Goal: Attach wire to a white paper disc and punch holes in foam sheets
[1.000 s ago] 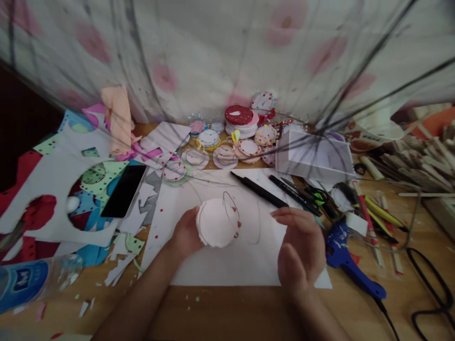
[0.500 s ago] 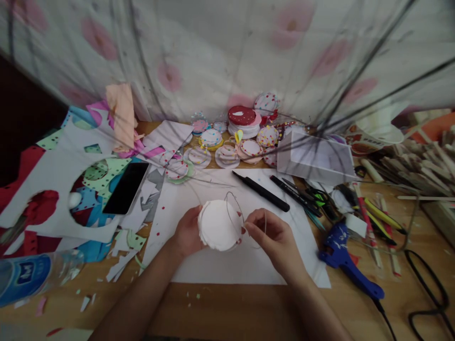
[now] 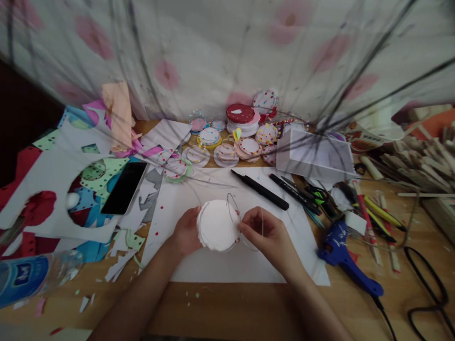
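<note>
My left hand (image 3: 186, 233) grips the left edge of a round white paper disc stack (image 3: 216, 231), held over a large white sheet (image 3: 227, 265) on the wooden table. My right hand (image 3: 266, 234) is at the disc's right edge, its fingers pinched on a thin wire loop (image 3: 232, 208) that curves up from the disc. Both hands touch the disc. The disc's underside is hidden.
Two black markers (image 3: 261, 190) lie just behind the hands. A blue glue gun (image 3: 346, 260) and pens sit to the right, with a black phone (image 3: 124, 188) and paper scraps to the left. Several decorated paper discs (image 3: 227, 154) and a white box (image 3: 314, 154) stand at the back. A water bottle (image 3: 31, 277) lies front left.
My right hand came in from the right, where it was open, and closed its fingers on the wire at the disc's edge. My left hand has kept hold of the disc.
</note>
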`<state>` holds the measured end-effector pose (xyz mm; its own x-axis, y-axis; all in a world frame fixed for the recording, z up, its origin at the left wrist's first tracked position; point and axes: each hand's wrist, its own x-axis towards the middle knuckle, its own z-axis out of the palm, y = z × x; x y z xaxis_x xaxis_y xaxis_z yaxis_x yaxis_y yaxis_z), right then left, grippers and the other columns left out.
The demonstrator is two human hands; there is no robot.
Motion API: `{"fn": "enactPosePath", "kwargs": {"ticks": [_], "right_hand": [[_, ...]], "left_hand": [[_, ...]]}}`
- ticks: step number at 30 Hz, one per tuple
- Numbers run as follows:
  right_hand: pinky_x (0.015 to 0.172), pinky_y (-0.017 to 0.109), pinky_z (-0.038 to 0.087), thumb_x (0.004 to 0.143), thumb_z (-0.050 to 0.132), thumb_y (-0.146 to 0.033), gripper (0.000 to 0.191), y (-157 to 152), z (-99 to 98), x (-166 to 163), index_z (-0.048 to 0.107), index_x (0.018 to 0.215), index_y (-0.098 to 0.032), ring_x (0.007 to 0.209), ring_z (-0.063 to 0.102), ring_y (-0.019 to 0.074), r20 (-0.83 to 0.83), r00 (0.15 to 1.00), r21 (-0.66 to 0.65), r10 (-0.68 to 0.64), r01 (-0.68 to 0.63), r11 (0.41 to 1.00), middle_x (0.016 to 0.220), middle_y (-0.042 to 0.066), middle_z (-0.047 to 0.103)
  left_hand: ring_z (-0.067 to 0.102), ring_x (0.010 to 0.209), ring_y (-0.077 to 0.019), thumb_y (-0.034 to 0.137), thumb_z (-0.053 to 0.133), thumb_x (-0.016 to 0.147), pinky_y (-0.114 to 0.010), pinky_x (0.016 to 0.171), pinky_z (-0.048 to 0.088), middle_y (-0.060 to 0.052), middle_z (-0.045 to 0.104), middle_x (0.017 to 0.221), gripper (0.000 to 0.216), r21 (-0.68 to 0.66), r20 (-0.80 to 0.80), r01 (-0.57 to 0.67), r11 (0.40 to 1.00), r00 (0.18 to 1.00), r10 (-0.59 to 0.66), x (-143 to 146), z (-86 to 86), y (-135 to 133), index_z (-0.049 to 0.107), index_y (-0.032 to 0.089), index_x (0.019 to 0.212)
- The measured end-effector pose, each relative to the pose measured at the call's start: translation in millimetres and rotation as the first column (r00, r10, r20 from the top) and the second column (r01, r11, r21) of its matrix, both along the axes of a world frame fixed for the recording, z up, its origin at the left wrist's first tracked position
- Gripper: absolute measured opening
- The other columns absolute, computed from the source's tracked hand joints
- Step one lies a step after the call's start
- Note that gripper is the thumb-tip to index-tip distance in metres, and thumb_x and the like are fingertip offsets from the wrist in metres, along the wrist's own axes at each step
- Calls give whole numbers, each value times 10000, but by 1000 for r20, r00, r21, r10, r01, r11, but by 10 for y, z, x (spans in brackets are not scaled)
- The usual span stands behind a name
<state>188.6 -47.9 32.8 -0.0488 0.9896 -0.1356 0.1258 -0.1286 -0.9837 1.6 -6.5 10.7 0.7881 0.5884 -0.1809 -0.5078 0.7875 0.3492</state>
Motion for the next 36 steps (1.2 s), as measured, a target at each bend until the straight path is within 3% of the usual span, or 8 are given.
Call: {"fn": "enactPosePath", "kwargs": {"ticks": [6,16,25,36], "right_hand": [[504,221,374,778,630,-298,144,-6,51,12,555,707,-197,544,469,94,-95,995,12,-40,41,999,614,-29,542],[524,213,429,819,620,-270,102,-27,9,-11,562,769,-203,554,535,88,-170,982,38,-83,90,995,628,-40,555],[509,215,452,837,607,-237,71,-70,-13,-24,558,795,-207,537,558,88,-103,989,125,-104,116,985,648,-39,561],[524,242,454,843,598,-255,69,-80,-13,-46,553,808,-216,560,556,106,-38,993,173,-109,114,978,674,-23,564]], "left_hand": [[552,1125,-377,408,586,680,-425,911,421,-179,677,1106,518,-33,-13,-12,999,1000,11,10,10,-5,667,86,1077],[658,946,-337,442,636,684,-396,824,488,-113,744,738,346,17,-47,18,1000,999,-18,9,-55,-39,734,113,726],[705,786,-286,443,655,682,-305,659,534,-73,712,575,329,27,-74,26,999,997,-24,-22,-151,-59,726,123,653],[687,886,-307,457,684,643,-344,788,530,-83,727,609,324,50,-78,-7,999,997,11,7,-63,-55,726,139,599]]}}
